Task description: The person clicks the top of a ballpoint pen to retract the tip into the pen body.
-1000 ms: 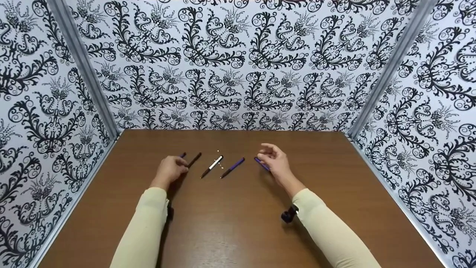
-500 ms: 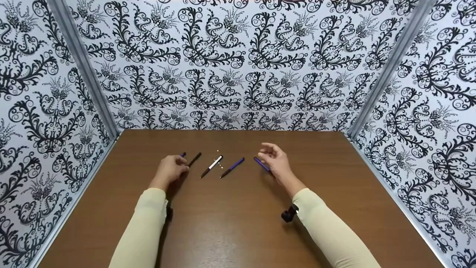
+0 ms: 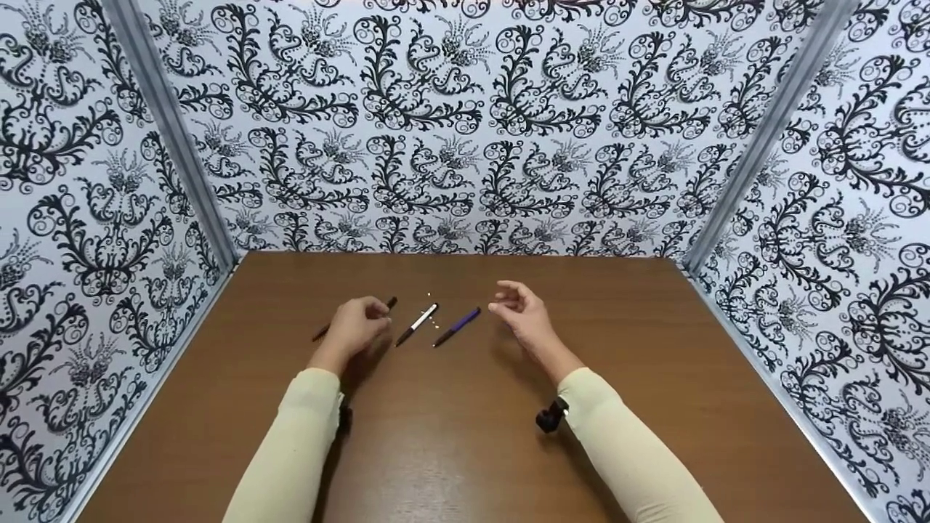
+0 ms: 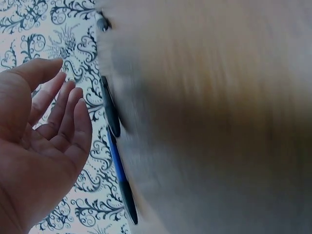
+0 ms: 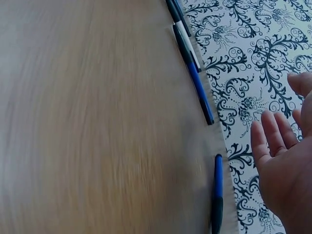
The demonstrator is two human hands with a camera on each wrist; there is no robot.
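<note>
In the head view my left hand (image 3: 356, 327) hovers over two pens, its fingers loosely bent around nothing. A black pen (image 3: 391, 303) shows only its far end beyond the fingers. The dark end of a blue pen (image 4: 118, 165) pokes out left of that hand. To its right lie a white pen (image 3: 418, 323) with a dark grip and another blue pen (image 3: 459, 325), both slanted. My right hand (image 3: 527, 316), relaxed and holding nothing, is just right of these. It hides one more blue pen (image 5: 218, 183), which the right wrist view shows on the table.
The brown wooden table (image 3: 465, 436) is enclosed by patterned walls (image 3: 465, 145) at the back and sides. Tiny white specks (image 3: 437, 326) lie near the white pen. A small black wrist camera (image 3: 550, 418) sticks out beside the right sleeve.
My left hand has moved right, uncovering the dark end of the leftmost pen. My right hand has shifted left and now hides the rightmost blue pen in the head view. The pens have stayed in place.
</note>
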